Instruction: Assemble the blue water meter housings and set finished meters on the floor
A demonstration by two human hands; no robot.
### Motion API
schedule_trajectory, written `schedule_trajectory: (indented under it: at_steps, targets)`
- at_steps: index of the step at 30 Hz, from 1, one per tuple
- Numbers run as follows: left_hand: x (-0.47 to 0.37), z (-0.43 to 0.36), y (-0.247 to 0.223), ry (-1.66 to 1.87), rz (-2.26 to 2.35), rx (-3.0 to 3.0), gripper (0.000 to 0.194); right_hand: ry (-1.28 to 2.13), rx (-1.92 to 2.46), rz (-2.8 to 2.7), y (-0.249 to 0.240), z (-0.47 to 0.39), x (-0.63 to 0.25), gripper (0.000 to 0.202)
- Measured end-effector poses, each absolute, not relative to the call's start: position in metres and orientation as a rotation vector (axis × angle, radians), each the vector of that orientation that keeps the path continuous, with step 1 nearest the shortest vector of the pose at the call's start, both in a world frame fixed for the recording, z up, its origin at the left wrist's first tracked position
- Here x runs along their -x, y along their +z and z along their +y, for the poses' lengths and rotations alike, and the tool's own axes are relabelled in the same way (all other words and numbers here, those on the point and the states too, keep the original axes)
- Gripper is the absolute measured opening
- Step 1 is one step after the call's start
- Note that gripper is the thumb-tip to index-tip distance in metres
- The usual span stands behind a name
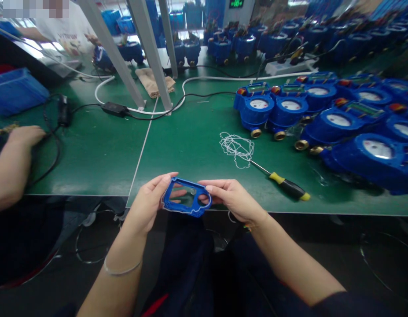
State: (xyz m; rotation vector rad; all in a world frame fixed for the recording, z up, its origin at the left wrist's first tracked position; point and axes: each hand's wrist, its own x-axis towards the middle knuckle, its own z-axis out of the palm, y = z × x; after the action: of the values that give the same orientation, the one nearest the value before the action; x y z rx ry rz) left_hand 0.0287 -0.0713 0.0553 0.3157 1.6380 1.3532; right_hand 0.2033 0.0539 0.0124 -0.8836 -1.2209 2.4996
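Two hands (153, 197) (232, 198) pinching blue frame (179, 208), fingers partly spread; shirt (69, 35) lettering too blurred to read.

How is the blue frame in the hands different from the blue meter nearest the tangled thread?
The frame is held by the left hand and right hand, but the meter sits on the table. The frame is flat with open holes; the meter is chunky with a white dial. The meter has a brassy end; the frame shows none. Both are blue.
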Motion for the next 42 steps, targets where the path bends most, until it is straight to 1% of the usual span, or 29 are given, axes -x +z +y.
schedule_trajectory:
  at_steps: [5, 10, 16, 19, 22, 27, 31, 36, 42]
  targets:
    - [-0.028, -0.072, 0.060, 1.421, 1.458, -0.180, 0.055, 2.389, 0.927, -1.111, 0.009, 0.046, -0.200, 0.041]
    - [-0.034, -0.073, 0.063, 1.523, 1.321, -0.155, 0.051, 2.319, 0.961, -1.046, 0.012, 0.040, -0.199, 0.040]
    - [-0.045, -0.069, 0.055, 1.639, 1.302, -0.127, 0.045, 2.222, 0.980, -0.977, 0.017, 0.032, -0.197, 0.040]
    - [-0.046, -0.067, 0.052, 1.681, 1.309, -0.133, 0.041, 2.234, 1.005, -0.941, 0.017, 0.031, -0.198, 0.042]
    - [-0.044, -0.068, 0.054, 1.666, 1.243, -0.131, 0.037, 2.249, 1.010, -0.907, 0.017, 0.031, -0.198, 0.043]
    - [-0.040, -0.071, 0.057, 1.626, 1.209, -0.140, 0.038, 2.230, 1.013, -0.912, 0.017, 0.031, -0.197, 0.043]
    - [-0.043, -0.071, 0.056, 1.666, 1.196, -0.150, 0.040, 2.191, 1.017, -0.909, 0.016, 0.029, -0.196, 0.042]
    - [-0.045, -0.071, 0.057, 1.707, 1.090, -0.107, 0.033, 2.130, 1.029, -0.972, 0.014, 0.028, -0.197, 0.039]
    - [-0.047, -0.070, 0.058, 1.721, 1.114, -0.107, 0.032, 2.109, 1.016, -0.978, 0.009, 0.022, -0.197, 0.039]
